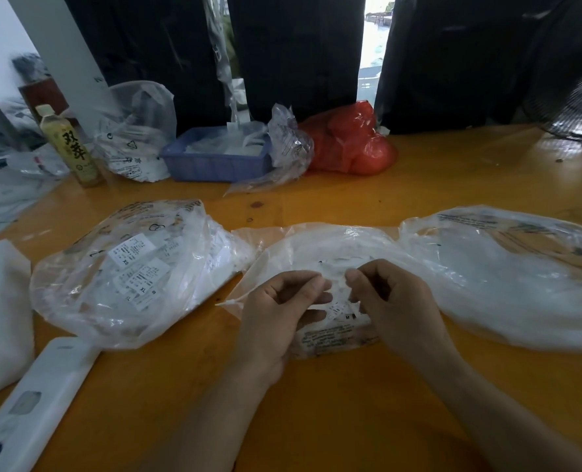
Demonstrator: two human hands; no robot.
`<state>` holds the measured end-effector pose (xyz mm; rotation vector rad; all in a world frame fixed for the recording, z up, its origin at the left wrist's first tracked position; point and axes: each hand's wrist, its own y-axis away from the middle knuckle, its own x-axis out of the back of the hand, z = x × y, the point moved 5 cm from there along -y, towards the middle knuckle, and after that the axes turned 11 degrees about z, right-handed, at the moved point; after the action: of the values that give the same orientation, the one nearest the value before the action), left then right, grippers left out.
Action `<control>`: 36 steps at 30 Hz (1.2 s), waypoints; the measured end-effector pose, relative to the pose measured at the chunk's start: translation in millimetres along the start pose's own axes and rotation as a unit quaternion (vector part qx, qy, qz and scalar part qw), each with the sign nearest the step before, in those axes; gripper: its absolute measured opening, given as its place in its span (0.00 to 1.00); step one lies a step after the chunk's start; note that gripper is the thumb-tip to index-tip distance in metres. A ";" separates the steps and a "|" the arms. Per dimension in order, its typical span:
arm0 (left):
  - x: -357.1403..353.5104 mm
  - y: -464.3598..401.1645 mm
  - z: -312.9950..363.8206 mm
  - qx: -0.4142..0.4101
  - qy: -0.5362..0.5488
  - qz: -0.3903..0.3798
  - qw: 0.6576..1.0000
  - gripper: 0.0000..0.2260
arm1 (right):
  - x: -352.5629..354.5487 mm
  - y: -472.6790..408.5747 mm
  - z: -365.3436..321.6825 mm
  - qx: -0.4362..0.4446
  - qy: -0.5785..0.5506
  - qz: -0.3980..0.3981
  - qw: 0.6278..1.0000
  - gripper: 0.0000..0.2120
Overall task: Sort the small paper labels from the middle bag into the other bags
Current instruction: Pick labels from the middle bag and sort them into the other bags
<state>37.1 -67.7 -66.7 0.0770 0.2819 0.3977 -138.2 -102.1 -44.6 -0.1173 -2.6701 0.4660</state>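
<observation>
The orange bench [317,403] fills the view, and three clear plastic bags lie across it in a row. On the right sits the right bag [507,277], wide and puffed, its contents a white blur. On the left, the left bag [122,274] bulges with paper labels, and size marks XS, XL and S read through the plastic. Between them lies the middle bag [317,247], flatter, its near edge gathered up at the hands. Along the far edge stand a red bag [351,144], a blue basket [214,161] with white pieces inside, and a tea bottle [73,148] off to the left. Now the hands: the left hand [279,311] curls its fingers and pinches the crumpled plastic and labels [339,301] at the middle bag's mouth. The right hand [388,301] pinches the same bunch from the other side, fingertips close to the left's. One label there shows an M.
</observation>
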 end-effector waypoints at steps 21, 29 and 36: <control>5.4 -4.5 3.5 0.039 0.084 0.031 0.995 0.01 | -12.6 -7.1 10.4 0.156 0.265 -0.142 0.941 0.08; 6.4 -1.4 3.5 -0.004 0.003 0.041 0.999 0.08 | 22.2 -9.7 1.6 0.110 0.086 0.064 0.988 0.06; 2.1 -1.9 -1.7 -0.006 -0.007 0.014 1.000 0.11 | 18.9 -10.9 10.6 -0.011 -0.043 0.050 0.998 0.21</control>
<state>39.2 -68.6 -69.1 0.0714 0.2654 0.4272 -159.9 -112.8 -42.5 -0.2436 -2.7636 0.4828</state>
